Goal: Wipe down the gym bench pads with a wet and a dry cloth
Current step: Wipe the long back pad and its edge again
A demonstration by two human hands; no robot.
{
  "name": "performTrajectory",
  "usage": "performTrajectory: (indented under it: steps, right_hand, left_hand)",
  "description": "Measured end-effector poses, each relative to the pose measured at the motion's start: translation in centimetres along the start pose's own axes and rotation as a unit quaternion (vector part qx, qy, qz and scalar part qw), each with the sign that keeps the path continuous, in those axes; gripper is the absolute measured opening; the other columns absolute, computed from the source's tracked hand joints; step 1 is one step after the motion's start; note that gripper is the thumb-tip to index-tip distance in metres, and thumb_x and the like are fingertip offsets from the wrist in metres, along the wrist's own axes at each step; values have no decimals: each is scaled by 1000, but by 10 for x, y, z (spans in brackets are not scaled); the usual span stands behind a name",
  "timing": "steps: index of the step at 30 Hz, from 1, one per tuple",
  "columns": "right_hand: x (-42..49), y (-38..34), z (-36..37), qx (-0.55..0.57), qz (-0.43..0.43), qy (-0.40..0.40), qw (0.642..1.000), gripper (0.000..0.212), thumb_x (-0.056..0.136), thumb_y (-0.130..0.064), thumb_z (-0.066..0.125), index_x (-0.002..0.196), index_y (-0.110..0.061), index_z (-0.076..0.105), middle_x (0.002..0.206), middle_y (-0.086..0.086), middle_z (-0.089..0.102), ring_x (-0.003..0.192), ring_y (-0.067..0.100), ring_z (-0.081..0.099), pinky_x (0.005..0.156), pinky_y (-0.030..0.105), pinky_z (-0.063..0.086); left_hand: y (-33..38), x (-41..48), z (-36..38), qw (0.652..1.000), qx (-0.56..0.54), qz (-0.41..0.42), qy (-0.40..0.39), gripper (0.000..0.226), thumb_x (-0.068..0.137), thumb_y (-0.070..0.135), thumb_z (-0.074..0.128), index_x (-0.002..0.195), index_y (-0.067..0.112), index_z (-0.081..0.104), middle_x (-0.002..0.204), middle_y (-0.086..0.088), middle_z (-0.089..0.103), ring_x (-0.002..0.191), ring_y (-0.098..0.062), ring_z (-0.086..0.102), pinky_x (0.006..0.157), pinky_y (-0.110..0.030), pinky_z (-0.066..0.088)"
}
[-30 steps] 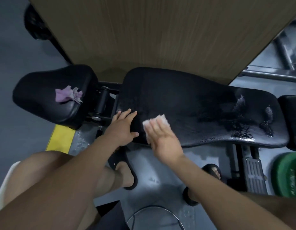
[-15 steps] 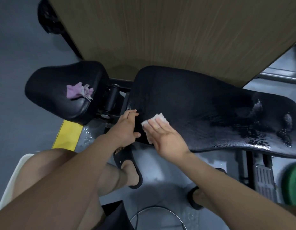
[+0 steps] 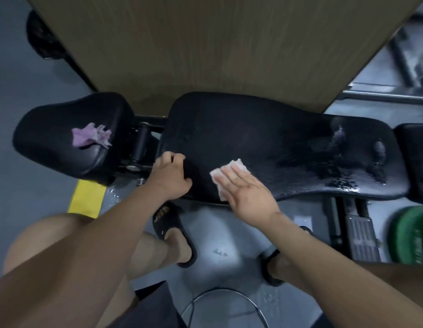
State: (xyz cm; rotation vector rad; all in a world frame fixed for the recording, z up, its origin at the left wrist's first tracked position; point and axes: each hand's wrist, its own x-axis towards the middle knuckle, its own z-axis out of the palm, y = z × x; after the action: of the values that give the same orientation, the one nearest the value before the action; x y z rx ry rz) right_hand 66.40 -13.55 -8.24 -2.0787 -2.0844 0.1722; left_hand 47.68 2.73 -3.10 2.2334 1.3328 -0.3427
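**Wet stretch lies to the right of the wiping grip, along the pad's length**

The long pad (image 3: 265, 143) runs left to right across the view, so any stroke that covers it has to travel along that axis. The right grip (image 3: 248, 195) lies flat on the pad's near edge, left of the pad's middle. Its fingers are straight and together, pressing a white cloth (image 3: 231, 168) onto the pad rather than pinching it. The cloth shows past the fingertips and lies partly on the pad's top, partly over its near edge.

The left grip (image 3: 169, 176) is at the pad's left near corner, fingers curled onto the top and thumb against the side, apparently steadying the pad. It carries no cloth.

At the pad's right end there is a patch of water beads (image 3: 347, 171) and shiny streaks, well apart from the white cloth. The surface around the cloth looks matte. That suggests the white cloth is doing the drying and the work left lies to its right, though I cannot tell wet from dry by the cloth itself. The right grip is the nearer one to that patch. The sweep should run rightward along the pad, with the palm kept flat so the cloth does not bunch.

A purple cloth (image 3: 92, 137) lies crumpled on the seat pad (image 3: 63, 129), left of the long pad and across the hinge gap, nearer the left grip.
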Motion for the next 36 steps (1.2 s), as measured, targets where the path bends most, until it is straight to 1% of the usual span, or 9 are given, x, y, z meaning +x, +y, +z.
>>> performTrajectory:
  steps: [3, 6, 8, 13, 15, 20, 25, 31, 36]
  right_hand:
    - [-13, 65, -15, -83, 47, 27, 995, 48, 104, -21, 35, 146, -3, 49, 141, 14, 56, 136, 37, 47, 120, 49, 32]
    - [-12, 114, -32, -104, 209, -5, 972, 60, 100, -28, 15, 152, -5, 33, 146, 17, 49, 141, 35, 36, 122, 49, 21]
    - [-7, 92, -28, -99, 258, -5, 961, 62, 96, -27, 16, 152, -4, 28, 143, 19, 44, 139, 40, 31, 124, 53, 15]
    - [-56, 54, -25, -39, 51, -12, 998, 49, 107, -24, 26, 153, -12, 35, 146, 4, 43, 144, 33, 34, 124, 47, 21]
    - [-72, 100, -31, -70, 83, 1, 994, 49, 108, -26, 28, 153, -12, 41, 148, 6, 50, 144, 32, 39, 123, 46, 25]
    - [-77, 156, -31, -79, 290, 30, 953, 59, 105, -31, 19, 160, -12, 21, 158, 14, 37, 151, 37, 25, 125, 50, 16]
    - [-118, 139, -24, -41, 155, 34, 987, 58, 101, -20, 49, 158, -15, 36, 163, 6, 37, 154, 31, 25, 125, 47, 24]
    - [-130, 164, -27, -6, 357, 124, 926, 49, 109, -28, 39, 156, -15, 40, 162, 10, 38, 154, 33, 26, 123, 53, 26]
    - [-139, 168, -29, -9, 259, 63, 964, 51, 111, -32, 33, 160, -18, 32, 166, 5, 31, 157, 29, 18, 125, 49, 22]
  left_hand:
    - [26, -1, 7, 1000, 13, 20, 0, 69, 93, 43, 61, 152, 30, 29, 154, -3, 21, 142, -32, 24, 121, -42, 23]
    - [51, -2, 14, 999, 15, 38, -16, 67, 93, 43, 61, 151, 37, 29, 159, 0, 15, 145, -33, 18, 122, -46, 21]
    - [67, -1, 17, 999, 15, 40, -23, 65, 93, 42, 61, 151, 38, 30, 160, 1, 13, 147, -33, 15, 123, -49, 19]
    - [110, 11, 26, 998, 25, 49, -7, 56, 98, 41, 53, 150, 38, 33, 163, 1, 13, 151, -32, 10, 123, -54, 13]
    - [128, 20, 30, 997, 34, 63, -4, 54, 99, 42, 51, 150, 39, 33, 164, 1, 12, 152, -32, 6, 124, -55, 10]
    - [176, 40, 50, 995, 22, 94, 1, 51, 101, 43, 45, 150, 42, 32, 167, 2, 6, 154, -29, -6, 124, -58, 0]
    - [213, 54, 77, 992, 34, 118, 35, 50, 103, 48, 36, 152, 49, 23, 168, 5, -1, 155, -27, -12, 123, -60, -6]
    - [215, 65, 92, 984, 70, 129, 105, 55, 102, 54, 29, 156, 47, 17, 169, 0, 6, 156, -29, -7, 124, -59, -4]
    - [207, 73, 93, 978, 99, 130, 130, 63, 99, 60, 30, 158, 43, 15, 169, -3, 7, 156, -32, -5, 125, -57, -1]
